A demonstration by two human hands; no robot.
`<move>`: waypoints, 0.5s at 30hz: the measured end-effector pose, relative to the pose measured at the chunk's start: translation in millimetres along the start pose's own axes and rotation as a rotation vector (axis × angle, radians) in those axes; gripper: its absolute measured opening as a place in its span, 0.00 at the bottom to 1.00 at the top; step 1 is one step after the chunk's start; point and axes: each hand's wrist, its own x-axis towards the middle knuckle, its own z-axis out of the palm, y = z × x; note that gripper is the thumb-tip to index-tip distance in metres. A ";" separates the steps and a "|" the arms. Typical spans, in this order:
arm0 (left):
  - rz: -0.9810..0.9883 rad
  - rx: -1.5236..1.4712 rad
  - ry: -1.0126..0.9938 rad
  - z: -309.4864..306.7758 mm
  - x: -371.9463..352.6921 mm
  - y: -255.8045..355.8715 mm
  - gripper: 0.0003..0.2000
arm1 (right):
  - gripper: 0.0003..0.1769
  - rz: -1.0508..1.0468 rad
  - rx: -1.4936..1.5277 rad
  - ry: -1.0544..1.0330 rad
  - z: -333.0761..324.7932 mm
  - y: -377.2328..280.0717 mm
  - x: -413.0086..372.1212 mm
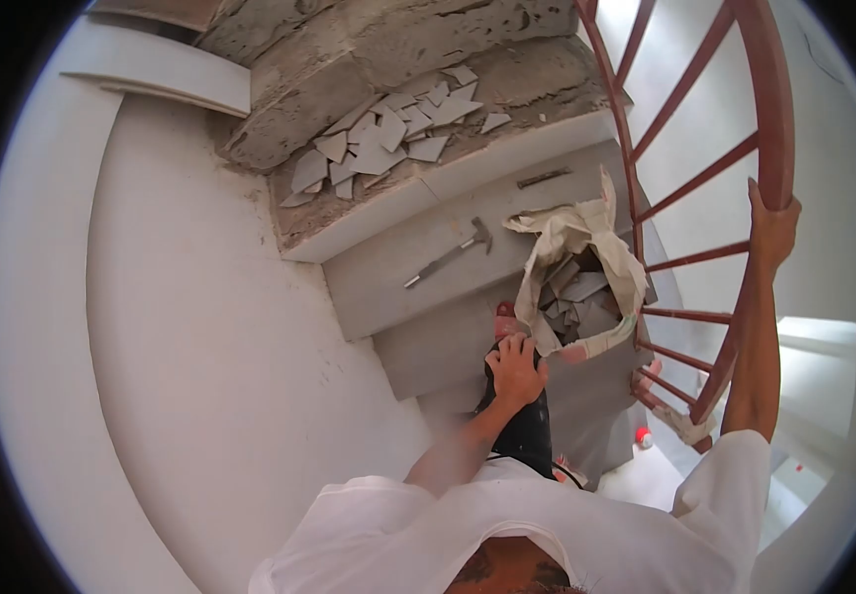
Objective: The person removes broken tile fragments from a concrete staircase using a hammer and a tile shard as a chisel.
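"What did the sack look like?"

"The sack (601, 223) was pale cream cloth, creased and crumpled, with its rim folded unevenly. Grey and brown broken pieces (580, 287) lay inside. It sat on the grey stairs (433, 342), just beside the red handrail's bars (697, 317)."

"Which way did it point?"

"Its mouth gaped up at the head camera. In that view its longer line ran nearly top to bottom, with a peaked corner of cloth at the top."

"And the hammer?"

"The hammer (448, 259) lay flat on a step, left of the sack in the view. It had a dark head, a grey shaft and a shiny butt end. Its long axis slanted, head toward the upper right, butt toward the lower left. A dark narrow bar (544, 178) lay above the sack, and pale shards (379, 148) were heaped to its upper left."

"Where were the hands?"

"The left hand (517, 371) rested on the dark-trousered leg (529, 426), near the sack's lower left; its fingers were bent loosely, holding nothing visible. The right hand (774, 226), well to the sack's right, had its fingers wrapped around the red handrail (766, 99)."
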 end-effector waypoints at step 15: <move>0.007 0.123 0.064 -10.6 5.8 7.7 0.23 | 0.45 0.026 0.041 -0.005 -5.3 -5.7 -1.0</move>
